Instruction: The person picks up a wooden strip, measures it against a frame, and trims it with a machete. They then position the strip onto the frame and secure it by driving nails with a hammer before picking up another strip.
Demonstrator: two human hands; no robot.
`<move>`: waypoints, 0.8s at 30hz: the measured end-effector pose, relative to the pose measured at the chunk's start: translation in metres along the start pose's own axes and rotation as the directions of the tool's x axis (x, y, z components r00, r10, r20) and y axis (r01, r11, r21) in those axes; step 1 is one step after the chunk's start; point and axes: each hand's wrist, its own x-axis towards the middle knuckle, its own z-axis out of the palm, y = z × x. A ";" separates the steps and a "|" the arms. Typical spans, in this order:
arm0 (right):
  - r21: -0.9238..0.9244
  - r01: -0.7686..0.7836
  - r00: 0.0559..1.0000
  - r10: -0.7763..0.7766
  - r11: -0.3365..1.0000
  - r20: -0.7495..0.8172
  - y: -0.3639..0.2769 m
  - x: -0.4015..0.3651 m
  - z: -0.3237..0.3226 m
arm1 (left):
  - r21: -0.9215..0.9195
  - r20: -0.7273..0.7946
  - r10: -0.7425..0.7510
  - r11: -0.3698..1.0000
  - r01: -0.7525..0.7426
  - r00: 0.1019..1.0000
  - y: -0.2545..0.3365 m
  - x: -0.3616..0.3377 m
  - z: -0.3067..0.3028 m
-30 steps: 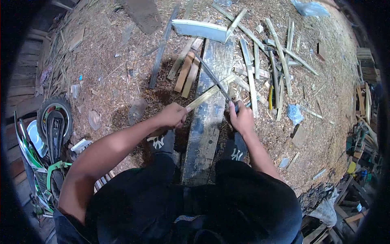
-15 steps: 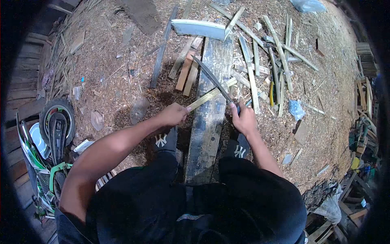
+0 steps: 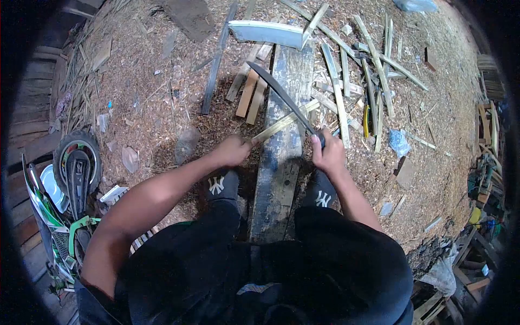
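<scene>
My left hand (image 3: 233,151) is closed round the near end of a pale wooden strip (image 3: 276,127). The strip slants up to the right across a long, worn plank (image 3: 277,170) that runs between my feet. In my right hand (image 3: 331,153) is a machete (image 3: 281,94), gripped by its dark handle just right of the plank. Its long, dark blade points up and left, crossing over the strip in this view, with the tip past the plank's left edge. My right thumb lies along the handle. The fingers of my left hand partly hide the strip's end.
A curved grey-white panel (image 3: 266,33) lies across the plank's far end. Several wooden strips (image 3: 337,92) are scattered to the right, with a yellow-handled tool (image 3: 366,121) among them. Short wood pieces (image 3: 248,93) lie left of the plank. A small motorcycle (image 3: 78,176) is at far left.
The machete has risen slightly along with my right hand, its tip now farther up and left. The strip stays in my left hand, at nearly the same slant. The view has shifted a little.
</scene>
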 end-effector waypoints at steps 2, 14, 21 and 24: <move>-0.180 -0.136 0.983 0.155 0.974 0.094 0.002 0.007 0.000 | -0.004 0.076 0.009 1.000 -0.009 0.997 0.005 0.002 -0.005; -0.310 -0.159 0.975 0.198 0.937 0.100 0.008 0.009 0.003 | -0.092 0.078 -0.011 0.996 0.018 0.997 0.005 -0.001 -0.001; -0.099 0.200 0.980 -0.200 0.975 0.012 -0.009 -0.002 -0.007 | -0.026 -0.106 -0.012 1.000 0.009 0.994 0.009 -0.010 0.002; -0.372 -0.103 0.985 0.147 0.923 0.093 0.001 0.007 0.004 | -0.033 0.086 -0.041 0.998 0.044 0.995 0.011 -0.003 -0.004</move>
